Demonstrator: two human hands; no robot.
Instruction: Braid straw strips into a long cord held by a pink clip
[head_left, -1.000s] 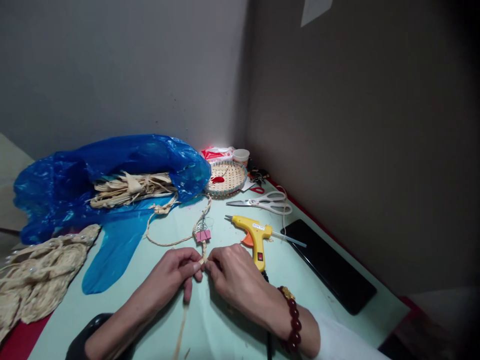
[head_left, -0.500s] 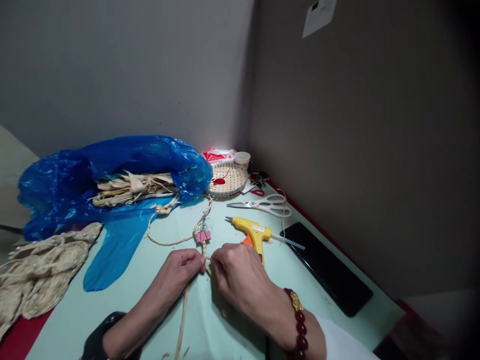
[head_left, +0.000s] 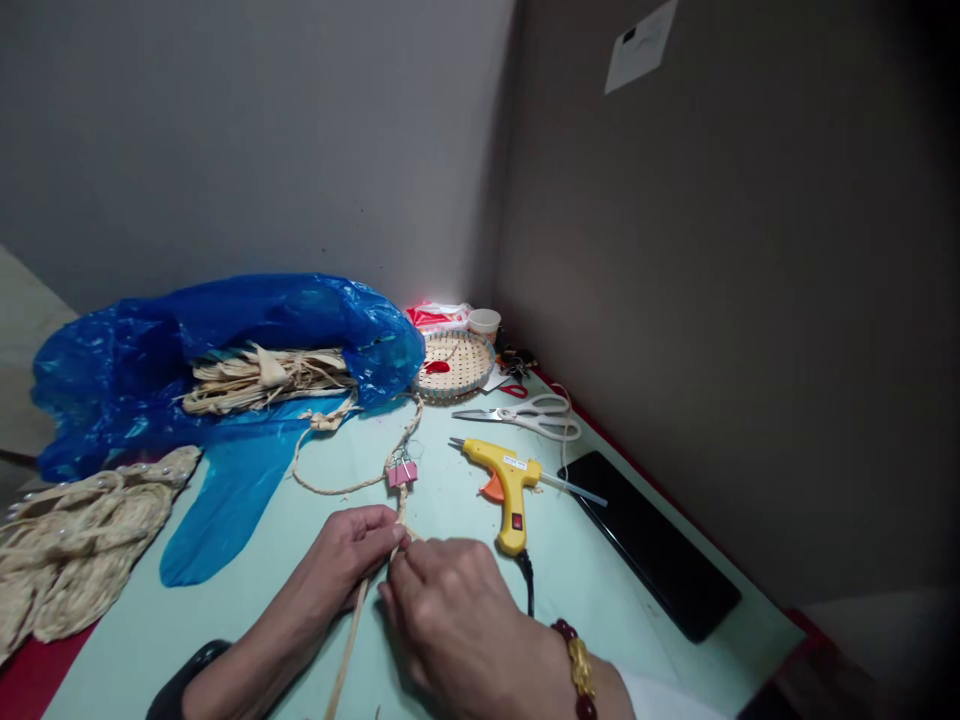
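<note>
A thin braided straw cord (head_left: pixel 403 503) runs down from a pink binder clip (head_left: pixel 403 473) into my hands. My left hand (head_left: pixel 360 550) pinches the braid just below the clip, thumb and forefinger closed on it. My right hand (head_left: pixel 457 610) is beside it, fingers curled in on the straw strands; its fingertips are partly hidden behind the knuckles. One loose straw strand (head_left: pixel 347 650) hangs from under my left hand toward the table's near edge. Past the clip, the cord curves in a loop (head_left: pixel 337 491) on the table.
A yellow glue gun (head_left: pixel 514 490), white-handled scissors (head_left: pixel 525 415) and a black phone-like slab (head_left: pixel 660 545) lie to the right. A blue plastic bag (head_left: pixel 225 310) holds a straw bundle (head_left: pixel 270 380). Woven straw pieces (head_left: pixel 97 550) lie at left. A round woven basket (head_left: pixel 457 385) stands at the back.
My right hand has moved down and left, closer to my left hand, uncovering the glue gun's handle. My left hand still pinches the braid, a little lower in view.
</note>
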